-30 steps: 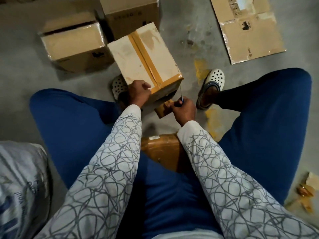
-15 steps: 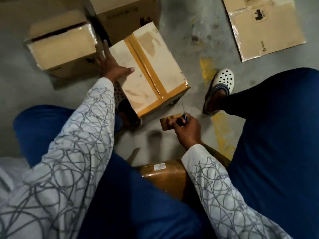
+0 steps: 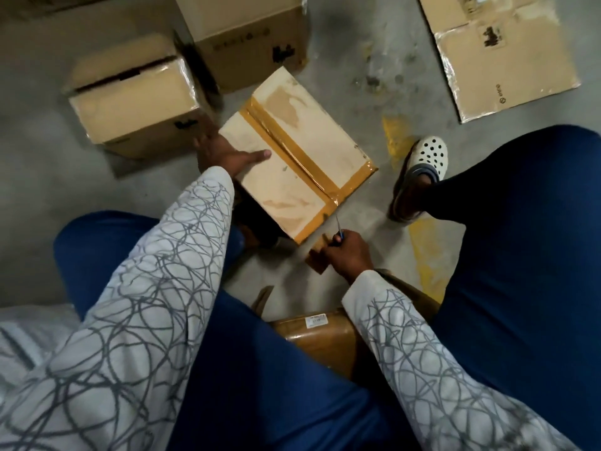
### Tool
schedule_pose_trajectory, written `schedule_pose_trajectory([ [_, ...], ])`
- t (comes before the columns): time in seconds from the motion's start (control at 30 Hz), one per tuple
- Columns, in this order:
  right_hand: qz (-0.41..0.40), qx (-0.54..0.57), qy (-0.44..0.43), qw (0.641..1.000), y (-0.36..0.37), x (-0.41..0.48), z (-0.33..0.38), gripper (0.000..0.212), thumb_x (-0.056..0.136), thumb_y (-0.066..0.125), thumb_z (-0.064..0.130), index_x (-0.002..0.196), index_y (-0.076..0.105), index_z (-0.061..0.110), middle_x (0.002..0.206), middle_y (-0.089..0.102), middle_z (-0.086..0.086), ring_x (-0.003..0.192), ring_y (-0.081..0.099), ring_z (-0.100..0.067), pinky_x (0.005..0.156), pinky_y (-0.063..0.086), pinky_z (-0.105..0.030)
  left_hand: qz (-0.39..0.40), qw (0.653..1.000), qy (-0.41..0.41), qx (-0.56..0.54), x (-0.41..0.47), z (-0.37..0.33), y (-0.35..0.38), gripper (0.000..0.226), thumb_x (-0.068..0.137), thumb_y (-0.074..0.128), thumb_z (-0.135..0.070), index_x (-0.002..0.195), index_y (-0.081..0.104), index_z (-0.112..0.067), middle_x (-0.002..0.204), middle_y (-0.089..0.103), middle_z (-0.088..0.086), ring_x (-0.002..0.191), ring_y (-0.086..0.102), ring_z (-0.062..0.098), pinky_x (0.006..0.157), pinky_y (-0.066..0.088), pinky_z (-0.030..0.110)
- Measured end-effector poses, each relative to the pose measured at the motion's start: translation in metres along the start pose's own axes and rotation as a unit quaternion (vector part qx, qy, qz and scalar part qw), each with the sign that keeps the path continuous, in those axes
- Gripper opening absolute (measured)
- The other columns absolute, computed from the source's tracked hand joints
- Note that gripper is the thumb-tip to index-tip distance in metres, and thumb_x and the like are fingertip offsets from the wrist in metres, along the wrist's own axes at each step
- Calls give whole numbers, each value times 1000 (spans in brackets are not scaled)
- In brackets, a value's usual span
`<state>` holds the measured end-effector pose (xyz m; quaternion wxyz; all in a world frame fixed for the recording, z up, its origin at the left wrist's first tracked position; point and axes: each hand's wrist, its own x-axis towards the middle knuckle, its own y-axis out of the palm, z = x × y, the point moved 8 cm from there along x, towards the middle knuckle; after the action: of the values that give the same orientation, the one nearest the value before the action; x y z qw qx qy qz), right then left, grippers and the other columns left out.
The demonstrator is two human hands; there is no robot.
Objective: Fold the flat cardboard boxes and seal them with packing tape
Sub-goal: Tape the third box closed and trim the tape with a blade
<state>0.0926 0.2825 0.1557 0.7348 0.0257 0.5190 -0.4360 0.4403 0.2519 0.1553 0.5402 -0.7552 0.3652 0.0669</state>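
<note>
A folded cardboard box (image 3: 276, 177) stands on the floor between my legs, its top seam and near edge covered with brown packing tape (image 3: 289, 151). My left hand (image 3: 224, 156) grips the box's far left edge, thumb lying on the top. My right hand (image 3: 348, 252) is closed around a small blue-handled cutter (image 3: 338, 231) and a strip of brown tape (image 3: 317, 258), just below the box's near corner. A brown tape roll (image 3: 318, 340) lies on my lap.
Two more folded boxes stand behind, one at the left (image 3: 133, 102) and one at the top centre (image 3: 247, 34). A flat cardboard sheet (image 3: 500, 56) lies at the top right. A grey sack (image 3: 29, 340) is at my left. My feet in white clogs (image 3: 422, 164) flank the box.
My left hand left the box's near edge and moved to its far left side. The box has shifted and turned slightly. My right hand stayed near the near corner with the cutter.
</note>
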Motion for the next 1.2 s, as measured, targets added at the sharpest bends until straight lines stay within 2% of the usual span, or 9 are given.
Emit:
schedule_pose_trajectory([
  [0.1,42,-4,45,998,10,6,-7,22,74,76,25,90,65,13,97,70,-11,84,66,-26,65,58,-33,15,999,-38,27,-32,15,6,154,36,78,-85,155,22,-5,163,16,14,152,5,35,121,22,46],
  [0.27,20,10,63,998,-5,14,-16,22,91,67,15,106,61,0,96,59,-11,80,56,-22,54,42,-20,2,993,-78,84,-78,31,8,141,52,69,-88,149,25,5,157,25,22,147,15,38,114,28,50],
  [0.47,-97,170,67,978,-26,16,-17,14,77,76,16,73,64,9,73,65,-7,79,67,-28,63,51,-24,11,987,-109,114,-80,45,12,133,53,38,-104,135,52,1,140,51,23,131,43,42,110,27,46],
  [0.57,-132,202,57,969,-32,16,-18,21,73,77,30,81,68,13,90,71,-12,92,69,-32,84,57,-38,40,991,-113,57,-80,40,24,124,55,43,-101,134,56,-6,137,56,19,127,51,40,108,40,44],
  [0.67,-134,177,43,974,-35,12,-12,31,77,76,33,98,72,10,103,73,-15,97,68,-33,87,56,-39,40,995,-88,7,-90,16,34,117,56,50,-97,137,54,-13,136,59,14,123,57,37,102,47,41],
  [0.83,-143,204,28,968,-29,27,-18,31,66,70,36,58,47,17,67,65,-3,79,69,-35,77,60,-50,114,990,-69,-37,-120,-29,68,93,83,66,-65,144,43,0,145,51,14,132,51,34,104,41,34],
  [0.97,-145,162,13,976,-36,5,4,34,79,74,30,62,46,21,83,67,-8,92,67,-34,84,54,-36,143,987,-68,-22,-131,-35,82,76,81,69,-63,133,57,-10,132,62,6,119,61,31,85,44,29],
  [1.1,-100,39,-64,992,-34,-8,27,40,86,73,28,65,39,26,101,69,-14,102,63,-33,77,39,-28,111,975,30,191,-147,-55,50,55,78,80,-43,122,64,-14,128,64,10,117,62,30,83,47,33],
  [1.2,-43,-98,-146,983,-31,-20,48,13,83,74,22,81,62,17,105,71,-15,102,65,-33,74,39,-27,178,960,111,184,-163,-66,51,48,66,90,-21,108,68,-29,115,69,2,106,65,23,82,52,29],
])
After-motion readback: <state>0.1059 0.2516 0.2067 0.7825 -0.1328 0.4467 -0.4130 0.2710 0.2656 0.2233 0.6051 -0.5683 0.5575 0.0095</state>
